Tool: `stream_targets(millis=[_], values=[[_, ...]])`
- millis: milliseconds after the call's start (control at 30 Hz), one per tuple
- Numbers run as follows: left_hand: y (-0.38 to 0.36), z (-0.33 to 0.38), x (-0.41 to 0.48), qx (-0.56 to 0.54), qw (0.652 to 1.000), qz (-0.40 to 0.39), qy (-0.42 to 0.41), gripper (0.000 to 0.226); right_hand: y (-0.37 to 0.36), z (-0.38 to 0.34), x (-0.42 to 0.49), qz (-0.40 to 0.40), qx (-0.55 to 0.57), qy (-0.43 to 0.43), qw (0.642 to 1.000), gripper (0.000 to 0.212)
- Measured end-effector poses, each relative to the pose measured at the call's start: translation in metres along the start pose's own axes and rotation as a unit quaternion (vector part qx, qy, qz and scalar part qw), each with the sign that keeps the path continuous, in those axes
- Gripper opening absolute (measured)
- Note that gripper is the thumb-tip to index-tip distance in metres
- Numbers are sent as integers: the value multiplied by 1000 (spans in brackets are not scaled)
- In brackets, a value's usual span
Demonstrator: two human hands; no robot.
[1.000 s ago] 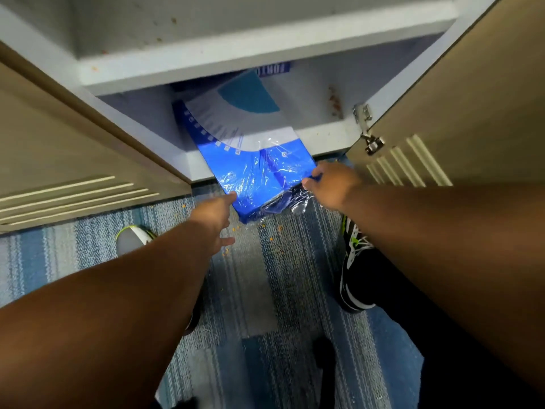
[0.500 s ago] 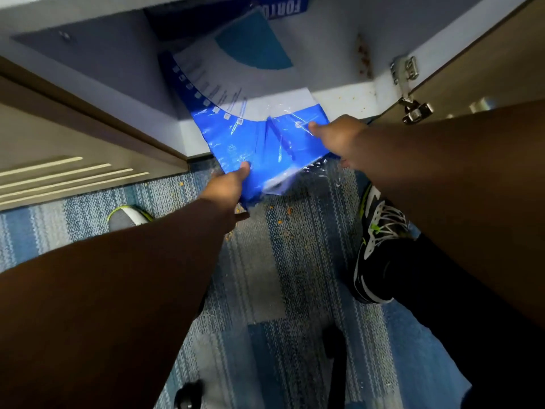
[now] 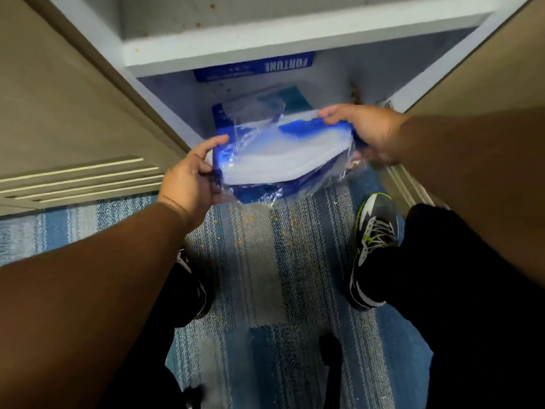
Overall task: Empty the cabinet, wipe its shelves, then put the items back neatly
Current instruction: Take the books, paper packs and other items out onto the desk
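Blue plastic-wrapped packet (image 3: 283,163) between both hands, left hand (image 3: 188,181) gripping one end, right hand (image 3: 365,131) the other

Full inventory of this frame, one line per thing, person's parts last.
Wrapped package: one, blue and white in clear plastic; at the lower compartment's mouth, held at both ends.
FORTUNE box: one, blue; at the back of the lower compartment.
Cabinet shelf: one, white, speckled; above that compartment.
Cabinet doors: two, beige; open to either side.
Carpet: one, blue-grey striped; the floor.
Crumbs: many, orange; on the carpet near the cabinet.
Shoes: two, black, white, green; on the carpet, the left one mostly hidden.
Left hand: grips the package's left end.
Right hand: grips its right end.
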State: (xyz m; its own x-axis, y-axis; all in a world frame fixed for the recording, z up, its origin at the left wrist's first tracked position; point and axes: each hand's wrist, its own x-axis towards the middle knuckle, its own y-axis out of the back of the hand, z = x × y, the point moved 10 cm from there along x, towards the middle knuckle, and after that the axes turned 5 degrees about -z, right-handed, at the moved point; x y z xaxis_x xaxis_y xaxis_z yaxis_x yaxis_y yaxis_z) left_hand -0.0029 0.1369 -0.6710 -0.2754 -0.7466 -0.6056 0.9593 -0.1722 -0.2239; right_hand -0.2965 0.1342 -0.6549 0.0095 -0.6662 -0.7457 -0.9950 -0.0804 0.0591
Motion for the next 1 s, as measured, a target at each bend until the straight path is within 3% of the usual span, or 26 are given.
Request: stream_targets(millis=[100,167,233,300,400,500,633,733,800,1000], values=[[-13,34,-2,107,990,-43,-75,74,10,-34,-9,9,57,28,998,24],[-21,53,0,217,964,-67,-138,80,11,-42,-8,3,54,26,998,24],[-12,60,10,303,939,-6,-160,80,2,-38,-2,-17,8,12,1000,32],[1,61,20,329,928,82,-157,76,-4,-28,8,-29,-61,20,998,55],[-3,52,22,425,879,144,-162,67,2,-30,11,-4,-241,92,966,72],[-16,62,10,469,839,172,-217,63,7,-44,0,46,-307,173,935,80],[-24,92,-16,482,827,145,-251,52,8,-64,-27,94,-349,240,901,68],[-42,114,-50,507,808,113,-278,42,11,-77,-61,112,-430,254,859,71],[-53,123,-75,523,797,98,-286,40,10,-79,-83,98,-439,251,857,70],[-58,137,-157,453,846,61,-274,55,-4,-91,-180,50,-444,232,864,82]])
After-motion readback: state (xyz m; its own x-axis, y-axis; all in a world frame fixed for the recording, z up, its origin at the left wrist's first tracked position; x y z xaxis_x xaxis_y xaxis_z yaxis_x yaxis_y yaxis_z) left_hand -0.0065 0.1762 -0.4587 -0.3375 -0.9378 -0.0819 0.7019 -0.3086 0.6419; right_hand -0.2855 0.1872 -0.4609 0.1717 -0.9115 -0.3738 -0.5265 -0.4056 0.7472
